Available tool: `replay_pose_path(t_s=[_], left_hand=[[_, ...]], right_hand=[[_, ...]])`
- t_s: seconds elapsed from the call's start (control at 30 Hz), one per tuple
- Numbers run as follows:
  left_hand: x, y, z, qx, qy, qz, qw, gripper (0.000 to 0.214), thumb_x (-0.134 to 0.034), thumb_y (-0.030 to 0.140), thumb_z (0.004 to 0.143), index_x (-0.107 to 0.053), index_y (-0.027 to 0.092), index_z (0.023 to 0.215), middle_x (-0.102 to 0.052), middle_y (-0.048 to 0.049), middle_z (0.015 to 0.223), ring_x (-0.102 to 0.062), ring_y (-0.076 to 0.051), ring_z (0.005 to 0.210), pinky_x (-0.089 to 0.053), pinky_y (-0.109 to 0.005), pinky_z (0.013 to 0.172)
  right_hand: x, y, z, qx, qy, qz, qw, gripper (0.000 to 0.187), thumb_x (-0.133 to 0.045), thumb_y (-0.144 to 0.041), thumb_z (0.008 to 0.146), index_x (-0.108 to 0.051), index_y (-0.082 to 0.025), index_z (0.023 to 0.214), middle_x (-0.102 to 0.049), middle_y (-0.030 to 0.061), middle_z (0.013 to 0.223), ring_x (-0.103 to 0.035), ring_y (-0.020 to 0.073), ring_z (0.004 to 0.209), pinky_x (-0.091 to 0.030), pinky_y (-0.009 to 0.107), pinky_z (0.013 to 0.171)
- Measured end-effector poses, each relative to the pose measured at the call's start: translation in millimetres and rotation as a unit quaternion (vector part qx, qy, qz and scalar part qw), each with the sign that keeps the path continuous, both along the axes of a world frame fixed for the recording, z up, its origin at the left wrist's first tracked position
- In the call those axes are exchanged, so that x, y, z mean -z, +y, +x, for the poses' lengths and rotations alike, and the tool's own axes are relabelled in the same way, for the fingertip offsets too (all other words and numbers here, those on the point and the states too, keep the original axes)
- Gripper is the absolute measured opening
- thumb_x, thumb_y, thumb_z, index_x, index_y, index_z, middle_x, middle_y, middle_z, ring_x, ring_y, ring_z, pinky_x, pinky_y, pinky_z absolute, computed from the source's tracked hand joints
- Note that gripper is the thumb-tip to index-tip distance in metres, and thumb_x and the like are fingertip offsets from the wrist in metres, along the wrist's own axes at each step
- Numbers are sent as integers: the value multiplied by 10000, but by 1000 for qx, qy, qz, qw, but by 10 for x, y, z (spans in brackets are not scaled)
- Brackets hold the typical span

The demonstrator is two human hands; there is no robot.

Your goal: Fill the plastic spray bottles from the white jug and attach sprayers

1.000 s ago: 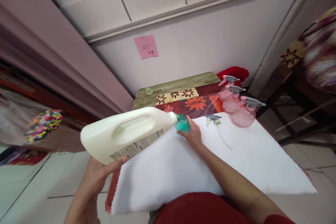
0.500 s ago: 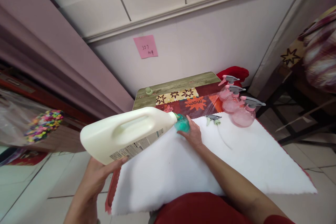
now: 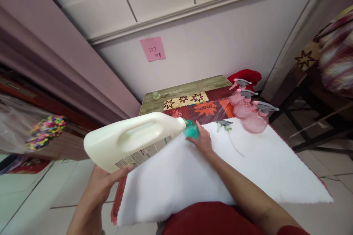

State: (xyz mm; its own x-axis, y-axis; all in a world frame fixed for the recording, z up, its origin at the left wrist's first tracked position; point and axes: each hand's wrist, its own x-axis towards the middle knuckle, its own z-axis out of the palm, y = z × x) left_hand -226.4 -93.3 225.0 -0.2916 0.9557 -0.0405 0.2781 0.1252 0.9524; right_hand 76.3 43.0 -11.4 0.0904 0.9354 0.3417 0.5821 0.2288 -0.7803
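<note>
My left hand (image 3: 110, 178) grips a large cream plastic jug (image 3: 132, 136) from below, near its base. The jug is tilted, and its spout meets the mouth of a small clear spray bottle (image 3: 191, 130) with green liquid inside. Around that bottle's right side my right hand (image 3: 203, 139) is closed, with the bottle on the white cloth. To the right lies a loose grey and pale green trigger sprayer (image 3: 224, 125) with a thin dip tube. Three pink spray bottles (image 3: 256, 121) with their sprayers on stand along the table's right edge.
A white fluffy cloth (image 3: 171, 187) covers the near part of the table. A pale green cap (image 3: 156, 95) sits at the back left of the wooden tabletop (image 3: 190, 85). A white wall with a pink note (image 3: 153, 49) rises behind. A dark stool (image 3: 309, 128) stands right.
Almost nothing differs. Both hands, the tilted jug and the small bottle keep nearly the same places; the jug's base end has dipped very slightly.
</note>
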Motion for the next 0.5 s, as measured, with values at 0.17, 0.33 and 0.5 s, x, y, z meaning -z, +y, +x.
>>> replay_pose_path(t_s=[0.17, 0.33, 0.5], left_hand=[[5, -1, 14, 0, 2, 3, 1000, 835, -945, 279, 569, -659, 207, 1350, -744, -102, 1273, -687, -370, 1175, -577, -454, 984], [-2, 11, 29, -4, 4, 0, 1000, 791, -946, 287, 559, -692, 216, 1305, -745, -95, 1273, -686, -365, 1182, -572, -443, 994], [-16, 7, 28, -4, 0, -2, 1000, 727, -950, 277, 531, -733, 209, 1222, -748, -89, 1265, -678, -376, 1193, -572, -447, 990]], right_hand=[[13, 1, -2, 2, -3, 3, 1000, 947, -788, -603, 776, -407, -209, 1548, -655, 147, 1391, -623, 332, 1250, -465, 491, 1062], [5, 1, -5, 1, 0, -5, 1000, 964, -792, -621, 767, -404, -217, 1551, -652, 150, 1392, -620, 336, 1251, -457, 486, 1073], [-9, -2, -3, 0, 2, -9, 1000, 963, -791, -625, 765, -407, -221, 1550, -653, 145, 1391, -618, 338, 1251, -454, 492, 1079]])
